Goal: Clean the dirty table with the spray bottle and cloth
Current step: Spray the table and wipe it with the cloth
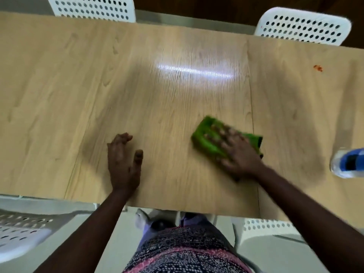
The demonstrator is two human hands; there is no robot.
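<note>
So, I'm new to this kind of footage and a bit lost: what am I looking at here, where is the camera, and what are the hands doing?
There is no machine here. A person wears a camera on the head, so the single picture looks down at their own arms. Below lies a light wooden table. The right hand presses flat on a folded green cloth, with no curled grip; its blur suggests wiping. The left hand rests open on the wood, holding nothing. At the right edge stands a white and blue spray bottle, partly cut off. A small orange-red stain sits at far right. White perforated chairs stand around the table.
</note>
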